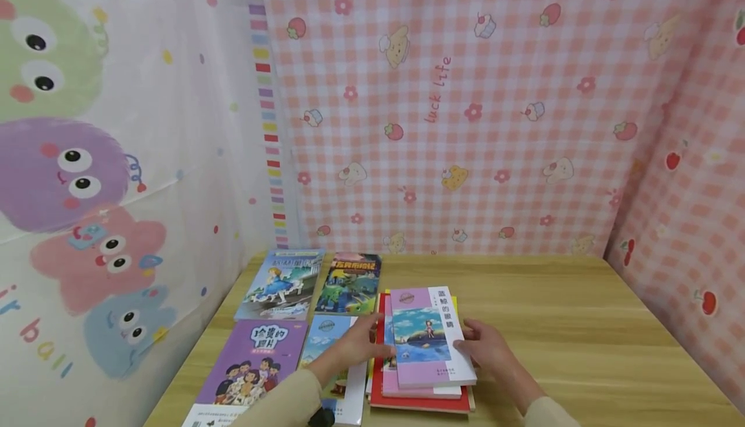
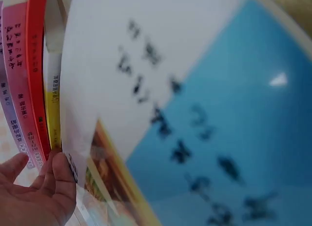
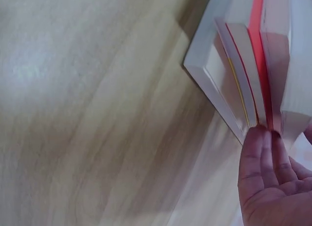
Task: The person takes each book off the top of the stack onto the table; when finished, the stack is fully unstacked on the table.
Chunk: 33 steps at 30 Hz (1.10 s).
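Observation:
A stack of books lies on the table, topped by a pink-and-white book (image 1: 421,336) with a sea picture. Red, yellow and pink edges stick out unevenly beneath it. At the stack's left side, my left hand (image 1: 357,343) touches the spines; in the left wrist view its fingertips meet a yellow spine (image 2: 53,99) and a red spine (image 2: 36,65). My right hand (image 1: 491,349) is at the opposite side, its thumb by the top book's edge. Seen from the right wrist, the fingers rest against the page edges and a red cover (image 3: 261,60).
Left of the stack lie a blue book (image 1: 282,284), a dark green book (image 1: 349,284), a purple book (image 1: 256,359) and a light-blue book (image 1: 328,336). A white cover (image 1: 209,416) is at the front left. Wood-grain table (image 1: 582,336) extends rightward; patterned curtains (image 1: 465,155) surround it.

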### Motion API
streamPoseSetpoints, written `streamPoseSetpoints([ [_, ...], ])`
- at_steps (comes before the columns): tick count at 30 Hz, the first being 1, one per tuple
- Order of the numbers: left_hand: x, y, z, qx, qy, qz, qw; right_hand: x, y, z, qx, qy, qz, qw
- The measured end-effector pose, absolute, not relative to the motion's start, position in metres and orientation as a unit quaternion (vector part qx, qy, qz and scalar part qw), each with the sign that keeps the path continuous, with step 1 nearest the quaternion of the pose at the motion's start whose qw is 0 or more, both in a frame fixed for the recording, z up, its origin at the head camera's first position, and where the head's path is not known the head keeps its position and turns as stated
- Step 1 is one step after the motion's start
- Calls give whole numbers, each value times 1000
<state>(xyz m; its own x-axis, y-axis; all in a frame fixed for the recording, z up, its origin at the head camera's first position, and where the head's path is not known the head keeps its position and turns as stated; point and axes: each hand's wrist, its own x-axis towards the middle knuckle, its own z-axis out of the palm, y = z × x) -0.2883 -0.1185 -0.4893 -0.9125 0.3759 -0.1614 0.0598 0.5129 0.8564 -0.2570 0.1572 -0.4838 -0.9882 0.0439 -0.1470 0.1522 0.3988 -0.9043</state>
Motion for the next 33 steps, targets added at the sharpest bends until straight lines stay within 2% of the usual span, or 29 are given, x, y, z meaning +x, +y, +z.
streamPoseSetpoints([
  [11, -287, -125, -491, 137, 874, 409, 226, -258, 162, -484, 83, 782, -611, 92],
  [17, -286, -126, -494, 128, 866, 422, 233, -261, 166, -484, 70, 762, -634, 114],
  [33, -286, -125, -494, 119, 864, 431, 232, -283, 199, -468, 42, 746, -658, 89],
])
